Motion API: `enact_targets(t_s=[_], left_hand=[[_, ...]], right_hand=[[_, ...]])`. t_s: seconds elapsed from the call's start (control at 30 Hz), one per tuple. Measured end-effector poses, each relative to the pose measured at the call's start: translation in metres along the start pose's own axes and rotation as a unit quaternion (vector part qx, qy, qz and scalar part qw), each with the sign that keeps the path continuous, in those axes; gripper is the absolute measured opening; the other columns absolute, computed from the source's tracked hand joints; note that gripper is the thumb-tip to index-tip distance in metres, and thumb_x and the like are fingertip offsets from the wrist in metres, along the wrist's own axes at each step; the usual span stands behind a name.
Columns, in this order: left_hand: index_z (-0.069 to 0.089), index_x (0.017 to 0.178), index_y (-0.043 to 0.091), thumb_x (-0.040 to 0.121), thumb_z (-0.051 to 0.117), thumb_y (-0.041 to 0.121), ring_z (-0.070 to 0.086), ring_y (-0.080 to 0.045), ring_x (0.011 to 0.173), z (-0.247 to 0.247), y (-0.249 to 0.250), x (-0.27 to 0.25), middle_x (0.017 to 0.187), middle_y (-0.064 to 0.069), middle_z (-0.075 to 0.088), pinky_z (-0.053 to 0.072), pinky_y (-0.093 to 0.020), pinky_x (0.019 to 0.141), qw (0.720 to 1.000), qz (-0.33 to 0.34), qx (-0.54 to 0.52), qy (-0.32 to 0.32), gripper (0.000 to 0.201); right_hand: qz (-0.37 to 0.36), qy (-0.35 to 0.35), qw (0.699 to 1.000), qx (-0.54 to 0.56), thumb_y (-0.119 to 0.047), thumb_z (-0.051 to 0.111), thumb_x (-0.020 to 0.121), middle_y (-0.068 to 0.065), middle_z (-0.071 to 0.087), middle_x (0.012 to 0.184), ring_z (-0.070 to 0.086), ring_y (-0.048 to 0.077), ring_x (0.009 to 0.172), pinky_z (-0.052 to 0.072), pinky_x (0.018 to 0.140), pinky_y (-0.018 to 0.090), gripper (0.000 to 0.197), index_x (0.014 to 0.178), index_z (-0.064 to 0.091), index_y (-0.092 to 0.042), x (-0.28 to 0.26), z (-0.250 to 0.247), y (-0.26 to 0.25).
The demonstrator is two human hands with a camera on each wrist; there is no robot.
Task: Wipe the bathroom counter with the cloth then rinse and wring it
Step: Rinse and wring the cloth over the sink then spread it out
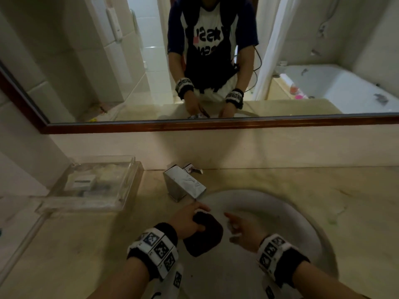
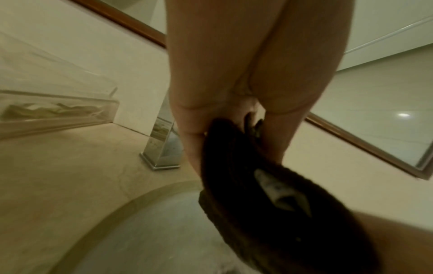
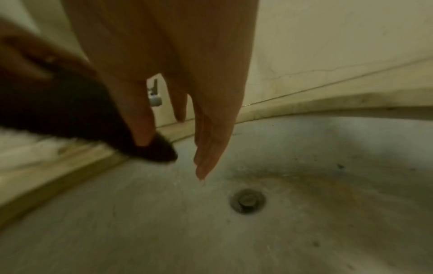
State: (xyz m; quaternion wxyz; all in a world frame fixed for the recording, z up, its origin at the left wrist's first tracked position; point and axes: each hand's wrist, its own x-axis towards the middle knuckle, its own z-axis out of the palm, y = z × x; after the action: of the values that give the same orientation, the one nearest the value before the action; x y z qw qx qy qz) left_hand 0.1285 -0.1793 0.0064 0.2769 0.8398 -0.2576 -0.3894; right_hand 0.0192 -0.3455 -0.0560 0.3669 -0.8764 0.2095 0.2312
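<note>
The left hand (image 1: 187, 221) reaches forward over the left rim of the sink (image 1: 319, 234), palm down, its grip clamped on a dark cloth (image 1: 204, 236) that hangs from the fingers (image 2: 279, 133) above the basin, just below the tap (image 1: 183, 184). The right hand (image 1: 243, 230) hovers beside it over the basin, fingers (image 3: 211, 148) apart, straight and pointing down toward the drain (image 3: 247, 201), holding nothing. A clear tray (image 1: 121, 190) sits on the counter (image 1: 323, 190) to the left, below the mirror (image 1: 86, 61).
</note>
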Motion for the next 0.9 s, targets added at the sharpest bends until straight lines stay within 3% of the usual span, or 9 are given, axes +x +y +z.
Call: enact_targets(t_s=[0.1, 0.17, 0.3, 0.43, 0.53, 0.63, 0.77, 0.83, 0.9], left_hand=[[0.048, 0.119, 0.032, 0.086, 0.06, 0.003, 0.054, -0.021, 0.109, 0.003, 0.018, -0.012, 0.128, -0.009, 0.052, 0.049, -0.035, 0.097, 0.998, 0.052, -0.024, -0.035, 0.045], [0.05, 0.112, 0.037, 0.085, 0.06, -0.001, 0.059, -0.022, 0.11, 0.008, 0.031, -0.018, 0.122, -0.01, 0.059, 0.054, -0.035, 0.093, 0.993, 0.072, -0.066, -0.07, 0.048], [0.052, 0.118, 0.032, 0.084, 0.058, -0.004, 0.06, -0.025, 0.112, 0.018, 0.05, -0.028, 0.118, -0.008, 0.06, 0.055, -0.037, 0.092, 0.99, 0.092, -0.052, -0.093, 0.05], [0.05, 0.123, 0.029, 0.084, 0.06, 0.005, 0.05, -0.022, 0.12, 0.032, 0.056, -0.032, 0.129, -0.004, 0.05, 0.048, -0.041, 0.101, 0.988, 0.109, 0.106, -0.02, 0.046], [0.048, 0.123, 0.028, 0.085, 0.056, 0.005, 0.048, -0.02, 0.121, 0.049, 0.06, -0.034, 0.13, -0.002, 0.051, 0.045, -0.039, 0.102, 0.979, 0.115, 0.165, 0.047, 0.045], [0.043, 0.128, 0.025, 0.087, 0.052, 0.001, 0.05, -0.019, 0.12, 0.065, 0.062, -0.039, 0.13, -0.002, 0.053, 0.044, -0.024, 0.095, 0.978, 0.104, 0.163, 0.081, 0.048], [0.047, 0.127, 0.021, 0.088, 0.056, 0.008, 0.051, -0.004, 0.098, 0.077, 0.062, -0.048, 0.118, 0.003, 0.053, 0.038, 0.004, 0.068, 0.983, 0.102, 0.089, 0.121, 0.042], [0.048, 0.122, 0.022, 0.082, 0.068, 0.02, 0.053, 0.0, 0.086, 0.08, 0.064, -0.05, 0.11, 0.004, 0.056, 0.047, -0.003, 0.07, 0.993, 0.08, -0.045, 0.078, 0.044], [0.045, 0.124, 0.023, 0.074, 0.077, 0.031, 0.057, -0.004, 0.088, 0.083, 0.071, -0.048, 0.106, 0.008, 0.057, 0.049, -0.011, 0.069, 0.991, 0.064, -0.098, 0.058, 0.059]], right_hand=[[-0.061, 0.055, 0.995, -0.052, -0.037, 0.071, 0.078, -0.001, 0.01, 0.157, 0.024, 0.021, 0.142, 0.028, 0.116, 0.036, 0.104, 0.151, -0.002, -0.027, -0.031, 0.017, 0.011], [-0.112, 0.108, 0.987, -0.04, -0.035, 0.074, 0.075, -0.003, 0.008, 0.157, 0.021, 0.022, 0.143, 0.027, 0.117, 0.037, 0.106, 0.151, 0.0, -0.027, -0.037, 0.018, 0.015], [-0.182, 0.187, 0.965, -0.003, -0.025, 0.059, 0.087, -0.003, 0.038, 0.149, 0.039, 0.016, 0.135, 0.033, 0.114, 0.033, 0.058, 0.141, 0.038, -0.031, -0.047, -0.001, 0.027], [-0.18, 0.158, 0.962, -0.129, -0.025, 0.049, 0.093, 0.0, 0.065, 0.119, 0.059, 0.02, 0.111, 0.048, 0.095, 0.034, 0.027, 0.115, 0.062, -0.023, -0.061, -0.025, 0.043], [-0.174, 0.157, 0.963, -0.136, -0.028, 0.052, 0.089, -0.001, 0.068, 0.11, 0.064, 0.019, 0.101, 0.053, 0.086, 0.036, 0.025, 0.113, 0.06, -0.024, -0.068, -0.041, 0.046], [-0.178, 0.155, 0.969, -0.073, -0.021, 0.065, 0.081, -0.002, 0.064, 0.103, 0.063, 0.019, 0.097, 0.05, 0.082, 0.032, 0.037, 0.116, 0.053, -0.019, -0.083, -0.06, 0.044], [-0.225, 0.109, 0.967, 0.045, -0.027, 0.068, 0.067, 0.004, 0.061, 0.091, 0.058, 0.014, 0.086, 0.046, 0.074, 0.021, 0.024, 0.088, 0.057, -0.026, -0.096, -0.079, 0.043], [-0.216, 0.086, 0.965, 0.124, -0.025, 0.066, 0.065, 0.009, 0.063, 0.093, 0.061, 0.014, 0.081, 0.051, 0.074, 0.024, 0.023, 0.086, 0.058, -0.029, -0.091, -0.087, 0.044], [-0.189, 0.054, 0.962, 0.19, -0.003, 0.064, 0.078, 0.005, 0.062, 0.095, 0.063, 0.013, 0.081, 0.057, 0.069, 0.027, 0.026, 0.093, 0.059, -0.024, -0.086, -0.094, 0.042]])
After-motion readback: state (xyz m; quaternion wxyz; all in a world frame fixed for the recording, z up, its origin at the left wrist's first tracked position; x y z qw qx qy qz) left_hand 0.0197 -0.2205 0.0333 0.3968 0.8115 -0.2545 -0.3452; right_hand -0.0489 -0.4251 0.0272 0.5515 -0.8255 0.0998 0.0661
